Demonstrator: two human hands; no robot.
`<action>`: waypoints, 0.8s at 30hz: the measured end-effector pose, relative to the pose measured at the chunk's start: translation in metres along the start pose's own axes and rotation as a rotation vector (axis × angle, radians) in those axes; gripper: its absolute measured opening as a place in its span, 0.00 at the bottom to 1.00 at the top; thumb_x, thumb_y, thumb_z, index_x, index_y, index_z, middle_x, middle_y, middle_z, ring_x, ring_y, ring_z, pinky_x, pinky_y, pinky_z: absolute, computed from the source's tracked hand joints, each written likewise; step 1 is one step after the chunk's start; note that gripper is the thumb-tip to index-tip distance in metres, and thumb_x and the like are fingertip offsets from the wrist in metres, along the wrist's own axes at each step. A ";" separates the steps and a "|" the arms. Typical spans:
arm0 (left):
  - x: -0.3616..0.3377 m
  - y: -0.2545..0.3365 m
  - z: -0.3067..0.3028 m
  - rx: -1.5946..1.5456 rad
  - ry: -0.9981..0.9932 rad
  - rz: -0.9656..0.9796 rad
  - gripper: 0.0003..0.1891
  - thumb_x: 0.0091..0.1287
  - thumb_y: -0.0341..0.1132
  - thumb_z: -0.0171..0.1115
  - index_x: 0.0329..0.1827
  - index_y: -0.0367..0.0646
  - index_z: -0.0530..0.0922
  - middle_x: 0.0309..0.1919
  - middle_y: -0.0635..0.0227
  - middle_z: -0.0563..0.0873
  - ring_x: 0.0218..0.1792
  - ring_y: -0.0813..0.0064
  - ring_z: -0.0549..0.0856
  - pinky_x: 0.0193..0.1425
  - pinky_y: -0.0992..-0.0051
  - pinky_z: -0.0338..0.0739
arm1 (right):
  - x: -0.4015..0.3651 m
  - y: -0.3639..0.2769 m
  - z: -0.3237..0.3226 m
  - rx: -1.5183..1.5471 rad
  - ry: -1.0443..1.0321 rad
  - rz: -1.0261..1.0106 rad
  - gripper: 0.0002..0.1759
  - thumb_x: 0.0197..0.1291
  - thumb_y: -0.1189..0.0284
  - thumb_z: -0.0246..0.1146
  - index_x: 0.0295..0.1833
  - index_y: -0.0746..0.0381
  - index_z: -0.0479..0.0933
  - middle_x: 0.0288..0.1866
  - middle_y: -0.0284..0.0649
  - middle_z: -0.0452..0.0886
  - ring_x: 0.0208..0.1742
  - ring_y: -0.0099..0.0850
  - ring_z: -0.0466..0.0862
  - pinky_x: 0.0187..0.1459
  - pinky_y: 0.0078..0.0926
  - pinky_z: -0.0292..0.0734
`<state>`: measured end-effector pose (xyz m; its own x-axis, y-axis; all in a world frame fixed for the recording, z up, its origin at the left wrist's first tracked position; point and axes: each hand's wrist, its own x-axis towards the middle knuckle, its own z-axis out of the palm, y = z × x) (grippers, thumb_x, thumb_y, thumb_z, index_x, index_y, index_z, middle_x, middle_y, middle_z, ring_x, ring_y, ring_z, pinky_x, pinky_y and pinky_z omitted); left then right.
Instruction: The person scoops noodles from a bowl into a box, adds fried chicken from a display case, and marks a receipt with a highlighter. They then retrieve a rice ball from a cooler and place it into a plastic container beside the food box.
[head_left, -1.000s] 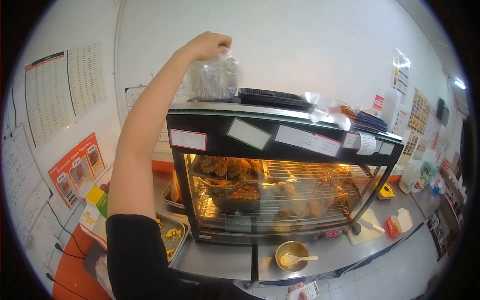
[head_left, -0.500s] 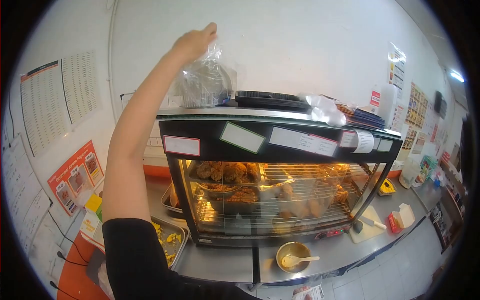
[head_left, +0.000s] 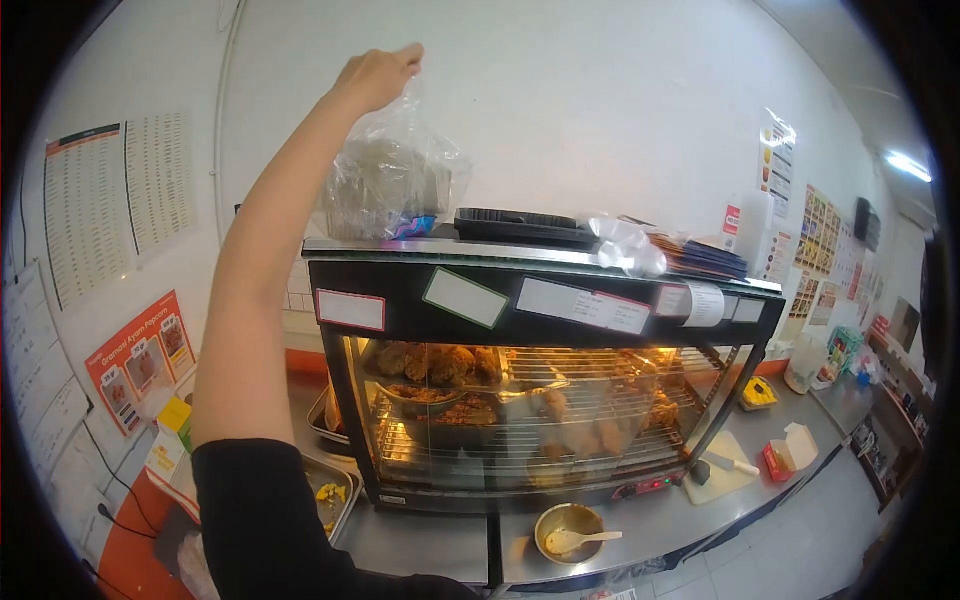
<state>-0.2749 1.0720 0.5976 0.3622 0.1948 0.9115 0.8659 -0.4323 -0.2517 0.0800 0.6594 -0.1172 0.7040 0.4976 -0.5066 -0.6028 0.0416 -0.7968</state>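
Observation:
My left hand point(head_left: 380, 78) is raised high on the left, with its fingers closed on the gathered top of a clear plastic bag point(head_left: 385, 150). Stacked greyish items show through the plastic, but I cannot make out what they are. A small blue and pink packet point(head_left: 414, 227) lies at the bag's base, on top of the glass food warmer point(head_left: 400, 252). Fried chicken point(head_left: 440, 362) sits on trays and racks inside the warmer. My right hand is out of view.
On the warmer stand black plastic trays point(head_left: 525, 224), a crumpled white bag point(head_left: 628, 243) and a paper stack point(head_left: 700, 257). The counter holds a metal bowl point(head_left: 545, 525) with a rice paddle point(head_left: 580, 540), a cutting board point(head_left: 718, 482), a knife point(head_left: 740, 465) and a red-white box point(head_left: 785, 455).
My left hand has shifted slightly left, still gripping the bag's top. The plastic now stretches longer beneath it, and the blue and pink packet shows. The view has tilted and shifted.

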 end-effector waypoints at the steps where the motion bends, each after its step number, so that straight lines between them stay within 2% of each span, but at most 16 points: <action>1: -0.001 0.007 -0.007 0.044 0.025 -0.081 0.12 0.69 0.44 0.47 0.45 0.46 0.69 0.24 0.57 0.81 0.31 0.51 0.82 0.36 0.57 0.73 | 0.000 0.001 -0.002 0.002 -0.004 0.005 0.26 0.63 0.58 0.57 0.64 0.53 0.66 0.53 0.36 0.73 0.51 0.34 0.74 0.45 0.30 0.76; 5: 0.000 0.004 0.018 0.143 0.093 -0.093 0.15 0.69 0.48 0.47 0.48 0.48 0.67 0.23 0.55 0.82 0.31 0.51 0.82 0.35 0.56 0.74 | 0.004 0.004 -0.008 -0.002 -0.025 0.018 0.26 0.62 0.58 0.57 0.64 0.53 0.66 0.52 0.36 0.73 0.51 0.34 0.74 0.45 0.30 0.76; 7: 0.001 0.012 0.031 0.200 0.156 -0.280 0.17 0.67 0.50 0.48 0.46 0.45 0.67 0.29 0.54 0.84 0.37 0.53 0.83 0.37 0.56 0.75 | 0.008 0.005 -0.010 0.001 -0.044 0.026 0.26 0.62 0.58 0.58 0.64 0.53 0.66 0.52 0.36 0.73 0.50 0.34 0.74 0.45 0.29 0.76; 8: 0.001 0.012 0.031 0.191 0.164 -0.285 0.17 0.67 0.50 0.48 0.46 0.45 0.67 0.29 0.54 0.84 0.37 0.53 0.83 0.37 0.56 0.75 | 0.011 0.006 -0.012 -0.002 -0.052 0.027 0.26 0.62 0.58 0.58 0.64 0.53 0.66 0.52 0.36 0.73 0.50 0.34 0.74 0.45 0.29 0.76; 10: -0.002 0.019 0.035 0.065 0.350 -0.314 0.19 0.67 0.54 0.47 0.48 0.48 0.66 0.22 0.54 0.82 0.31 0.53 0.83 0.34 0.55 0.75 | 0.019 0.007 -0.018 0.003 -0.062 0.024 0.26 0.62 0.58 0.58 0.64 0.53 0.66 0.52 0.36 0.73 0.50 0.34 0.75 0.45 0.29 0.76; 12: 0.004 0.020 0.037 0.002 0.367 -0.342 0.19 0.67 0.55 0.47 0.45 0.48 0.69 0.23 0.55 0.83 0.30 0.53 0.83 0.33 0.54 0.75 | 0.027 0.013 -0.024 0.007 -0.083 0.035 0.26 0.62 0.58 0.58 0.64 0.53 0.66 0.52 0.36 0.74 0.50 0.34 0.75 0.44 0.29 0.76; 14: 0.000 0.004 0.057 0.319 0.084 0.082 0.21 0.67 0.56 0.44 0.40 0.48 0.74 0.23 0.56 0.83 0.29 0.52 0.83 0.33 0.54 0.76 | 0.039 0.017 -0.040 -0.003 -0.112 0.045 0.26 0.61 0.58 0.58 0.64 0.53 0.66 0.52 0.36 0.74 0.50 0.33 0.75 0.44 0.29 0.76; 15: -0.007 0.000 0.061 0.315 0.071 0.072 0.21 0.67 0.56 0.44 0.40 0.48 0.74 0.23 0.56 0.83 0.29 0.52 0.83 0.33 0.54 0.76 | 0.049 0.018 -0.047 -0.012 -0.131 0.045 0.26 0.61 0.58 0.59 0.64 0.53 0.66 0.52 0.36 0.74 0.50 0.33 0.75 0.44 0.29 0.76; 17: -0.005 0.009 0.050 0.131 0.188 -0.261 0.24 0.68 0.56 0.40 0.36 0.48 0.79 0.24 0.58 0.84 0.30 0.52 0.83 0.35 0.55 0.77 | 0.063 0.023 -0.066 -0.016 -0.177 0.051 0.27 0.61 0.58 0.59 0.64 0.53 0.66 0.52 0.36 0.74 0.49 0.33 0.75 0.44 0.29 0.76; 20: 0.002 0.018 0.045 0.071 0.228 -0.189 0.25 0.69 0.56 0.38 0.36 0.47 0.79 0.28 0.58 0.85 0.34 0.53 0.84 0.38 0.55 0.77 | 0.098 0.045 -0.116 -0.010 -0.271 0.070 0.27 0.61 0.59 0.59 0.64 0.52 0.66 0.52 0.36 0.74 0.49 0.33 0.75 0.44 0.29 0.76; 21: 0.011 0.012 0.045 0.029 0.340 -0.255 0.25 0.67 0.58 0.45 0.31 0.45 0.78 0.22 0.60 0.83 0.26 0.57 0.82 0.30 0.60 0.74 | 0.110 0.053 -0.133 -0.009 -0.311 0.083 0.27 0.61 0.59 0.59 0.64 0.52 0.66 0.52 0.36 0.74 0.49 0.33 0.75 0.43 0.29 0.76; 24: 0.047 -0.018 0.015 0.155 0.410 -0.310 0.28 0.65 0.63 0.43 0.35 0.47 0.80 0.21 0.58 0.82 0.26 0.54 0.82 0.30 0.58 0.73 | 0.139 0.073 -0.166 0.026 -0.422 0.101 0.27 0.61 0.59 0.60 0.64 0.52 0.66 0.52 0.37 0.74 0.49 0.33 0.75 0.43 0.29 0.76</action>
<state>-0.2685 1.1025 0.6397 -0.0565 -0.0807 0.9951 0.9629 -0.2677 0.0329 0.1959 0.5882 -0.3005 0.4286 0.8109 -0.3983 -0.6740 -0.0067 -0.7387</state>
